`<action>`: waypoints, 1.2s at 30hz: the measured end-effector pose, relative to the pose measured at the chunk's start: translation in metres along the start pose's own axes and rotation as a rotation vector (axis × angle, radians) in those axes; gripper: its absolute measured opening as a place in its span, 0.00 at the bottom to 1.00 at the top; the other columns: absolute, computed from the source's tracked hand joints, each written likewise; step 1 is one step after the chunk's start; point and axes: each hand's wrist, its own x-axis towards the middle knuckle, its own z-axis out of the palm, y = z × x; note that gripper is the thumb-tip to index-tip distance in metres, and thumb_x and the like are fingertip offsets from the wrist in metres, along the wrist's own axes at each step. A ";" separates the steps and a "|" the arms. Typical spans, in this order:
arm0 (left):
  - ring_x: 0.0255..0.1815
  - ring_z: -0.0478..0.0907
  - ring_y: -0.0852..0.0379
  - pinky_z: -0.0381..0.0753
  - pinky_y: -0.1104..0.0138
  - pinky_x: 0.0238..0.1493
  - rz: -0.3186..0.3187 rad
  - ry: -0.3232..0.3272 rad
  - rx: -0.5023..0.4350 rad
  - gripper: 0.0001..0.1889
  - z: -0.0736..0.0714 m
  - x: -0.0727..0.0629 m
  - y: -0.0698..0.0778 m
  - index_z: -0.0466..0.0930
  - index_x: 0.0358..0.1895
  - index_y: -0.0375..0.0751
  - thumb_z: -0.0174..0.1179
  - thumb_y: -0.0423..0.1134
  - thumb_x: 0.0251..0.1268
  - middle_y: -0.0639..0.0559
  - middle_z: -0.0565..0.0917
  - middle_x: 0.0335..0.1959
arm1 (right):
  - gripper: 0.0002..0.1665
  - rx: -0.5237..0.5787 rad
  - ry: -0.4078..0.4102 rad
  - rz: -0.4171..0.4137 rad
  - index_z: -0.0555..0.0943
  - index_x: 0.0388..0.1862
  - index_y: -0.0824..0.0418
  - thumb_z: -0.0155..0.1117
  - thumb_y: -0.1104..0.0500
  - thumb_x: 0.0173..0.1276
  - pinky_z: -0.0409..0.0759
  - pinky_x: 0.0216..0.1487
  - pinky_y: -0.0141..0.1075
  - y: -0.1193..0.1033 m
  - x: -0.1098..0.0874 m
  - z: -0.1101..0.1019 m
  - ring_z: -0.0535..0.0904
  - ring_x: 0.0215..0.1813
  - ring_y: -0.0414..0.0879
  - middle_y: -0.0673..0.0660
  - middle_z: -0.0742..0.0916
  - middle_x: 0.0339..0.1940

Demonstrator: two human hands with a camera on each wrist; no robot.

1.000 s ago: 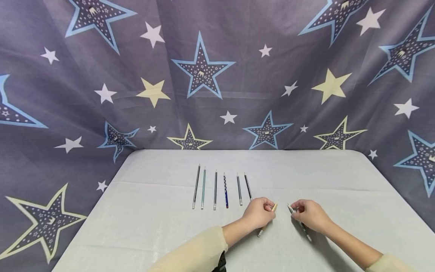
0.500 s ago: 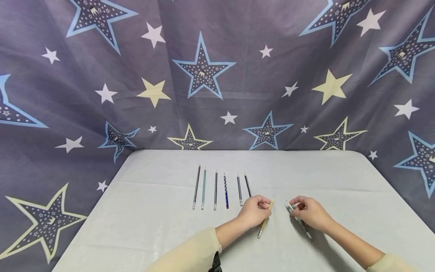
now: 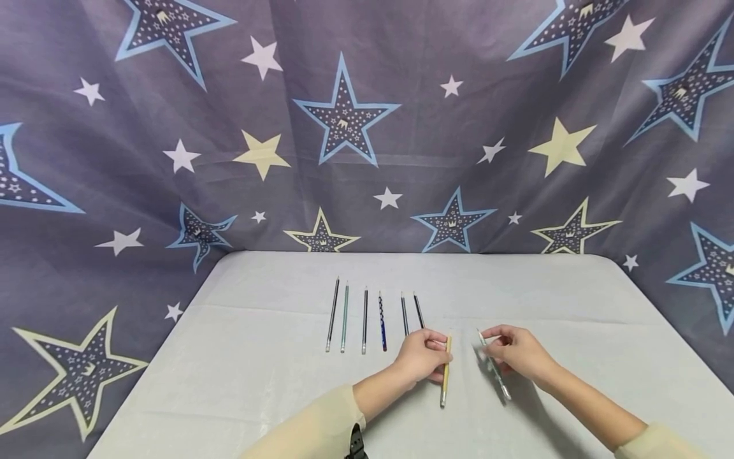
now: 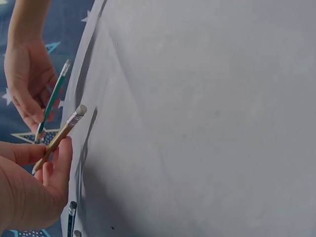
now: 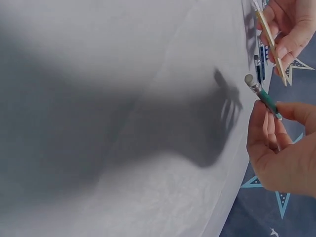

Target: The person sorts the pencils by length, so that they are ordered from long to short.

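My left hand pinches a yellow pencil between thumb and fingers. In the left wrist view its eraser end points away from the palm. To the right, my right hand pinches a green pencil with a metal ferrule and a pale eraser. The green pencil's shadow falls apart from it on the table. Both held pencils point their tips toward the back, with a gap between them. Left of the hands lies a row of pencils, among them a teal pencil and a blue patterned pencil.
A pale cloth covers the table. Dark pencils, such as the black pencil at the row's left end, lie with tips to the back. My left hand overlaps the two rightmost. Behind the table hangs a star-patterned curtain.
My left hand has shifted slightly left, and the yellow pencil has turned straighter toward the back. My right hand has moved slightly left and back, lifting and straightening the green pencil.
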 end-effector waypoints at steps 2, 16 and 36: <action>0.22 0.77 0.61 0.85 0.66 0.21 -0.006 0.009 -0.020 0.14 0.000 -0.001 0.000 0.77 0.43 0.37 0.63 0.24 0.51 0.53 0.76 0.29 | 0.22 0.031 -0.002 -0.001 0.73 0.54 0.72 0.62 0.63 0.62 0.80 0.24 0.34 -0.002 0.000 0.001 0.73 0.25 0.41 0.54 0.78 0.27; 0.22 0.75 0.60 0.86 0.65 0.22 -0.026 0.043 -0.167 0.18 -0.001 -0.004 0.003 0.75 0.47 0.36 0.63 0.24 0.50 0.51 0.77 0.31 | 0.25 0.145 -0.036 -0.010 0.70 0.56 0.74 0.60 0.62 0.63 0.84 0.28 0.36 -0.003 0.002 0.006 0.76 0.25 0.40 0.51 0.79 0.26; 0.24 0.76 0.60 0.87 0.65 0.25 -0.034 0.055 -0.260 0.19 -0.001 0.000 0.004 0.74 0.48 0.36 0.63 0.25 0.51 0.49 0.76 0.33 | 0.27 0.214 -0.037 0.006 0.69 0.58 0.75 0.60 0.62 0.63 0.85 0.30 0.37 -0.005 0.004 0.006 0.76 0.25 0.39 0.50 0.79 0.28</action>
